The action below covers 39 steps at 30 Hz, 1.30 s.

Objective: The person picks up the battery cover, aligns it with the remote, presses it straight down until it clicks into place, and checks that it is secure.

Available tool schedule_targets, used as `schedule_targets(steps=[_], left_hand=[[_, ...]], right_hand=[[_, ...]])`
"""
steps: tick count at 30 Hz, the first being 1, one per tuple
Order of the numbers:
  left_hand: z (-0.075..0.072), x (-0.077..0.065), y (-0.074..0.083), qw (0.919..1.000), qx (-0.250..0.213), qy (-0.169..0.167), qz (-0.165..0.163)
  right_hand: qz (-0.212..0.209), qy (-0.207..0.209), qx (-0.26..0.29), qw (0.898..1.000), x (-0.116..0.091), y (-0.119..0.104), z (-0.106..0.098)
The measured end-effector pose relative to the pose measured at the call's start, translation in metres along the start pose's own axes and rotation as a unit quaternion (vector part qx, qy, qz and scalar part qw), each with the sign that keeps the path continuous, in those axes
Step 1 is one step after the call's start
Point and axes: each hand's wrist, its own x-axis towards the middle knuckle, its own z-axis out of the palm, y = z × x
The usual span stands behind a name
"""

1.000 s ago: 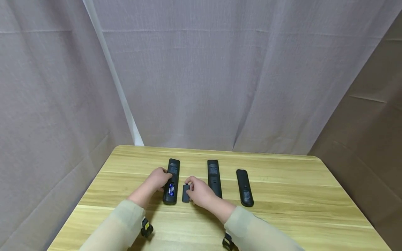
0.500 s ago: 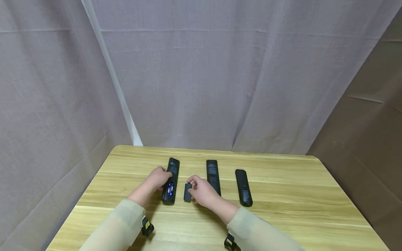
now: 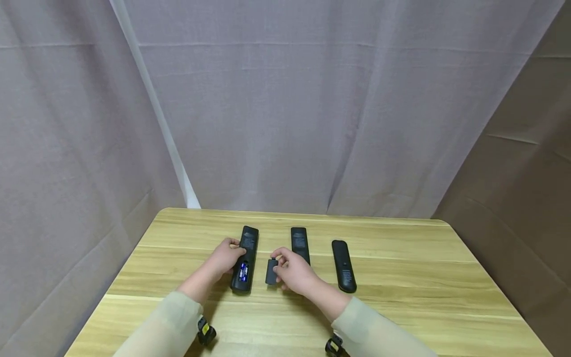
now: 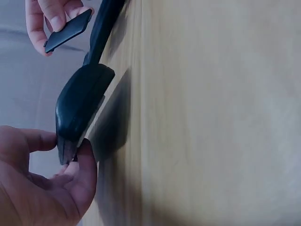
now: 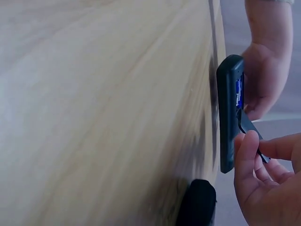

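Note:
My left hand (image 3: 228,256) grips a black remote control (image 3: 251,242) by its left side, thumb on top and fingers beneath. The remote lies back up with its battery compartment uncovered, showing blue batteries (image 3: 243,271). In the left wrist view the remote (image 4: 80,108) is tilted, with its shadow on the table beside it. Just to the right, my right hand (image 3: 293,270) pinches a small black battery cover (image 3: 271,272) between thumb and fingers. That cover (image 4: 69,31) hangs above the table, apart from the remote.
A second black remote (image 3: 300,240) lies behind my right hand, partly hidden by it. Farther right rests a third, rounded remote (image 3: 344,266). All are on a wooden table (image 3: 401,277), with grey curtains (image 3: 267,124) behind it.
The battery cover has moved slightly right and up in my right hand, away from the held remote. My left hand keeps its grip, and the remote has shifted a little.

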Motion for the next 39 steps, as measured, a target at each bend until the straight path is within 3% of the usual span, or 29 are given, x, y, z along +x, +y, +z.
schedule_targets(steps=[9, 13, 21, 32, 39], left_hand=[[0.016, -0.017, 0.003, 0.9893, -0.143, -0.031, 0.010], [0.022, -0.025, 0.006, 0.9846, -0.168, -0.047, 0.007], [0.028, -0.036, 0.009, 0.9823, -0.177, -0.059, 0.017], [0.035, -0.035, 0.007, 0.9821, -0.176, -0.059, 0.029], [0.044, -0.036, 0.003, 0.9816, -0.171, -0.076, 0.036]], right_hand=[[-0.021, -0.006, 0.028, 0.999, -0.012, 0.010, -0.021], [-0.022, -0.006, 0.026, 0.999, -0.020, 0.016, -0.029], [-0.019, -0.007, 0.033, 0.999, -0.032, 0.021, -0.036], [-0.021, -0.007, 0.040, 0.999, -0.034, 0.025, -0.039], [-0.020, -0.005, 0.052, 0.998, -0.035, 0.017, -0.035]])
